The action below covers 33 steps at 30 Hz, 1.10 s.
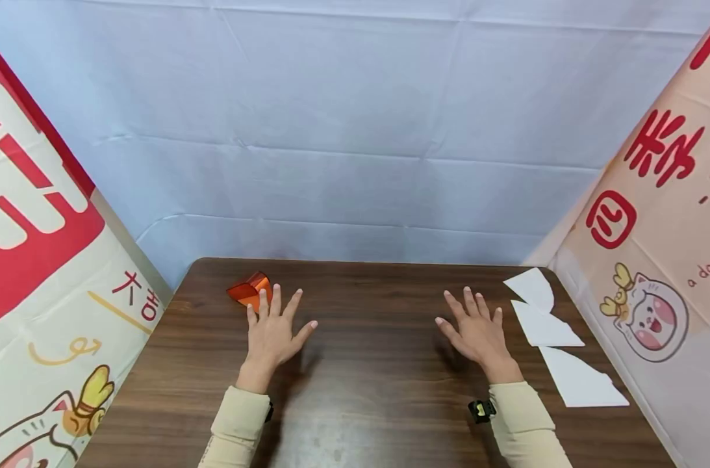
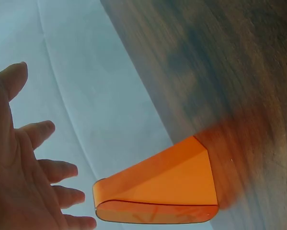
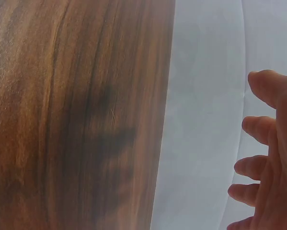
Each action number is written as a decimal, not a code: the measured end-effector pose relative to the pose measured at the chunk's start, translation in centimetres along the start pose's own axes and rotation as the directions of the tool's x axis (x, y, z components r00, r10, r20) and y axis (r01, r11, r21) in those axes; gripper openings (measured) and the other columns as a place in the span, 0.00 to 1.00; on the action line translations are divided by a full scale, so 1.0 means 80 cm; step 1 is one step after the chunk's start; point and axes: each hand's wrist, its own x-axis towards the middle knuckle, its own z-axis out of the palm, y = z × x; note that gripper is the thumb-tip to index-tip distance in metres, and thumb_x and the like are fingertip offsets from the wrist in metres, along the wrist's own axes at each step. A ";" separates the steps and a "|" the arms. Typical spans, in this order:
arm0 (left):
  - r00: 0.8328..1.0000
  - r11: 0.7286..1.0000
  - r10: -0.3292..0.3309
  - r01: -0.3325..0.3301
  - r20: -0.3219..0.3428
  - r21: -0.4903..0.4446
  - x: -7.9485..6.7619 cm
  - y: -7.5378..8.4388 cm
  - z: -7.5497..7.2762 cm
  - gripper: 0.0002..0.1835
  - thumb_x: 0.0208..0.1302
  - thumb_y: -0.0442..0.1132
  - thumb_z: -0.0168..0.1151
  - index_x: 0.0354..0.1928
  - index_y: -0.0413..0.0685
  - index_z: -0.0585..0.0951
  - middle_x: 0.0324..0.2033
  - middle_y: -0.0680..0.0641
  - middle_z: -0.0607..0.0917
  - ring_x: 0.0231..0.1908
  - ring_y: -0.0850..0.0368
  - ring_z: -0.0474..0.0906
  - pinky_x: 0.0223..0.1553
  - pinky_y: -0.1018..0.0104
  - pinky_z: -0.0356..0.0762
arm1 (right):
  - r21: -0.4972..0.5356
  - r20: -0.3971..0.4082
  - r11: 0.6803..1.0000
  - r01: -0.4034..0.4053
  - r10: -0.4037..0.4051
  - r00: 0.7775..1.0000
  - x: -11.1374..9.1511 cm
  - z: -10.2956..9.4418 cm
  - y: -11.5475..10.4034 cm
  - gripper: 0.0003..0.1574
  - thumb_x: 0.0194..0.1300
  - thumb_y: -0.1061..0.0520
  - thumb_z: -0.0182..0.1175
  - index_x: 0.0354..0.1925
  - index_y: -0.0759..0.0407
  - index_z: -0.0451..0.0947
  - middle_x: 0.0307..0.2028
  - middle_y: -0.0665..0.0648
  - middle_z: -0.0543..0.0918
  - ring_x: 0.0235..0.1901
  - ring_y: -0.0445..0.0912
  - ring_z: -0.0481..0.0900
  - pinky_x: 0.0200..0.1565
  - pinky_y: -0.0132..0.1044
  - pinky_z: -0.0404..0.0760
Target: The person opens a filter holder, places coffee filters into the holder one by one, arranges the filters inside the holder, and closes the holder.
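Observation:
Both hands hover palm down over a dark wooden table, fingers spread and holding nothing. My left hand (image 1: 271, 337) is nearest to a clear orange plastic piece, bent into a holder-like shape (image 1: 251, 292), near the table's back left corner; the fingertips overlap its edge in the head view. In the left wrist view the same orange piece (image 2: 157, 187) shows a folded, see-through body beyond the fingers. My right hand (image 1: 479, 335) is beside several white fan-shaped paper pieces (image 1: 544, 324) on the right. In the right wrist view, its fingers (image 3: 256, 167) cast a shadow on the wood.
The wooden table (image 1: 366, 377) ends at a pale cloth backdrop (image 1: 355, 130). Printed cloth panels stand at the left (image 1: 56, 260) and right (image 1: 653, 227). The white pieces lie in a row along the table's right edge.

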 end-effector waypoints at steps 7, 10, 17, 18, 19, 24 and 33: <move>0.999 1.000 0.014 -0.014 -0.044 0.012 0.006 -0.003 -0.005 0.39 0.59 0.66 0.52 0.68 0.55 0.64 0.65 0.33 0.59 0.64 0.32 0.50 0.56 0.34 0.52 | -0.032 -0.049 0.999 0.017 -0.018 0.999 0.005 -0.003 -0.004 0.40 0.66 0.38 0.51 0.68 0.58 0.59 0.66 0.74 0.53 0.62 0.70 0.52 0.53 0.71 0.51; 0.995 0.999 0.036 -0.032 -0.092 0.043 0.009 -0.004 -0.008 0.35 0.58 0.61 0.58 0.63 0.51 0.71 0.58 0.34 0.70 0.56 0.36 0.65 0.46 0.41 0.67 | -0.077 -0.086 0.997 0.027 -0.034 0.996 0.008 -0.002 -0.006 0.35 0.63 0.44 0.58 0.63 0.60 0.67 0.59 0.75 0.64 0.53 0.70 0.66 0.46 0.67 0.66; 0.994 0.993 0.048 -0.037 -0.100 0.108 0.015 -0.005 -0.015 0.25 0.56 0.52 0.64 0.53 0.46 0.79 0.47 0.37 0.77 0.42 0.41 0.74 0.36 0.48 0.73 | -0.124 -0.099 0.992 0.026 -0.038 0.994 0.010 -0.001 -0.010 0.28 0.58 0.49 0.64 0.53 0.63 0.75 0.48 0.73 0.74 0.38 0.65 0.77 0.33 0.59 0.74; 0.994 0.993 0.046 -0.035 -0.096 0.109 0.016 -0.006 -0.016 0.25 0.56 0.51 0.64 0.53 0.46 0.79 0.48 0.37 0.77 0.42 0.41 0.74 0.36 0.48 0.73 | -0.124 -0.101 0.992 0.026 -0.039 0.994 0.010 -0.001 -0.010 0.29 0.57 0.49 0.64 0.53 0.63 0.75 0.48 0.73 0.75 0.38 0.64 0.77 0.32 0.59 0.74; 0.994 0.993 0.045 -0.035 -0.095 0.109 0.017 -0.006 -0.017 0.25 0.57 0.51 0.64 0.53 0.46 0.79 0.48 0.37 0.77 0.43 0.41 0.74 0.36 0.48 0.73 | -0.123 -0.104 0.992 0.027 -0.040 0.994 0.011 -0.001 -0.011 0.29 0.57 0.49 0.64 0.53 0.63 0.75 0.47 0.73 0.75 0.37 0.64 0.77 0.32 0.59 0.74; 0.992 0.994 0.049 -0.038 -0.113 0.098 0.014 -0.007 -0.016 0.25 0.55 0.51 0.65 0.52 0.46 0.80 0.48 0.38 0.77 0.42 0.41 0.74 0.36 0.49 0.74 | -0.109 -0.105 0.994 0.025 -0.037 0.994 0.006 0.001 -0.012 0.29 0.57 0.50 0.65 0.54 0.63 0.74 0.48 0.73 0.75 0.38 0.64 0.77 0.32 0.58 0.75; 0.980 0.998 0.040 -0.028 -0.196 0.064 0.006 -0.012 -0.004 0.22 0.53 0.49 0.68 0.47 0.44 0.82 0.43 0.39 0.79 0.37 0.41 0.76 0.29 0.50 0.74 | -0.073 -0.127 0.997 0.024 -0.033 0.991 -0.007 0.012 -0.012 0.29 0.56 0.51 0.66 0.54 0.64 0.75 0.46 0.72 0.76 0.38 0.64 0.77 0.33 0.58 0.75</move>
